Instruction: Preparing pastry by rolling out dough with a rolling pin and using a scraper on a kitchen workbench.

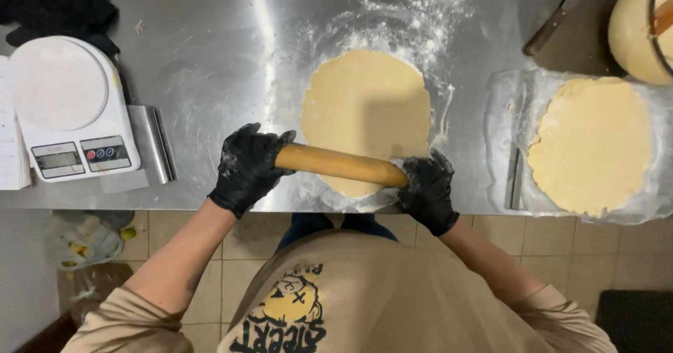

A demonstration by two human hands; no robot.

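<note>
Dough (pixel 366 111) lies flat on the floured steel tabletop (pixel 210 79), its near edge under the rolling pin (pixel 340 164). Left hand (pixel 247 168) and right hand (pixel 428 189) have gloved fingers clamped on the pin's ends. Uneven pressure could tear the thin edge or stick it.

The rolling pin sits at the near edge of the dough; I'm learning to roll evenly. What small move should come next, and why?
Probably push the rolling pin away across the dough round. Left hand and right hand grip its ends, and it lies over the dough's near edge, with the rest stretching ahead toward the floured steel table.
</note>
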